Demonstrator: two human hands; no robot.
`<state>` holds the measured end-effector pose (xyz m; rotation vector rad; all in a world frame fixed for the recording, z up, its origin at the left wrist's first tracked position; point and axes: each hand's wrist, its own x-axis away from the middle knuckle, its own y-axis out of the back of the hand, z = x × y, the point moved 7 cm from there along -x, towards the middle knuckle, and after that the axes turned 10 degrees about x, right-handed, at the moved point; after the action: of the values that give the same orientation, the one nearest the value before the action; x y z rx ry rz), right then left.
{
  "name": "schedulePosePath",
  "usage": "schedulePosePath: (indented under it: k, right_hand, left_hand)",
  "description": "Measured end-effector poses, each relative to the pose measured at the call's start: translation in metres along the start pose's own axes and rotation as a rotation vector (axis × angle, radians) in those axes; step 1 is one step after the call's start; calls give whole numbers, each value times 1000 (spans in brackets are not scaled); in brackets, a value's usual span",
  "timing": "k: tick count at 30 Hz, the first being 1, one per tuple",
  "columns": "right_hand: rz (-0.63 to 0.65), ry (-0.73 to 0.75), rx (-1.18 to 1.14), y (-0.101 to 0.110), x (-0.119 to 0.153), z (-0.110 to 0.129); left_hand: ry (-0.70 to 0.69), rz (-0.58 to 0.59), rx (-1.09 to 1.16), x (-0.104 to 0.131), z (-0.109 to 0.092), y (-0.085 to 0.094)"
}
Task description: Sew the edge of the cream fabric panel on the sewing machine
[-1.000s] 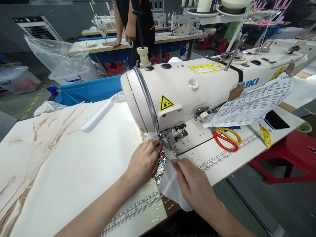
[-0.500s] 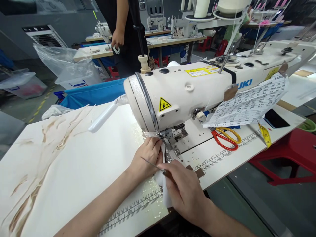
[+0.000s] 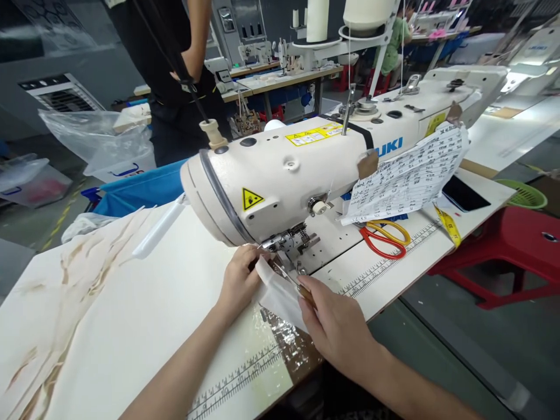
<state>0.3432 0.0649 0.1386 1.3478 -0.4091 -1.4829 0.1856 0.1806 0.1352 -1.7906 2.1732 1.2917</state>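
Note:
A white sewing machine (image 3: 280,169) stands on the white table. My left hand (image 3: 240,281) is closed at its needle area, fingers pinched on the upper end of a strip of white fabric (image 3: 280,294). The strip slants down toward my right hand (image 3: 335,326), which is wrapped round the wooden handle of an awl (image 3: 307,295). The awl's thin metal tip points up and left, over the fabric beside the presser foot. Whether the right fingers also touch the fabric is unclear.
Red and yellow scissors (image 3: 385,238), a tape measure (image 3: 447,226) and a phone (image 3: 466,192) lie right of the machine. Handwritten paper (image 3: 406,175) hangs on its arm. Beige fabric (image 3: 83,268) covers the table's left. A red stool (image 3: 503,256) is at right; a person stands behind.
The view has shifted, so the machine sits further left. The awl now points at the presser foot area instead of across my left hand, and the white strip is spread between my hands.

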Motion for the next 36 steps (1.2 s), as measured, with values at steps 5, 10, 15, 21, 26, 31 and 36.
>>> schedulePosePath:
  k: [5,10,15,21,26,31,36]
  right_hand:
    - [90,21,156,-15,-16,-7]
    - [103,-16,157,-21,-20,-9]
    - [101,-29,145,-21,-22,-7]
    - [87,-23,124,-23,-23,-6]
    - [85,-30,127,-26,-23,-6]
    - [102,-29,118,-27,-23,-6]
    - [105,-24,143,-27,-25,-6]
  left_hand:
    - [108,-20,95,-1,8,1]
    - [142,-25,101,-2,9,2]
    - [171,-27,121,-2,9,2]
    - [172,-32,127,-3,7,2]
    - [147,-31,146,-3,9,2]
    - [157,-24,148,-2,11,1]
    - [143,-11,134,-2,10,1]
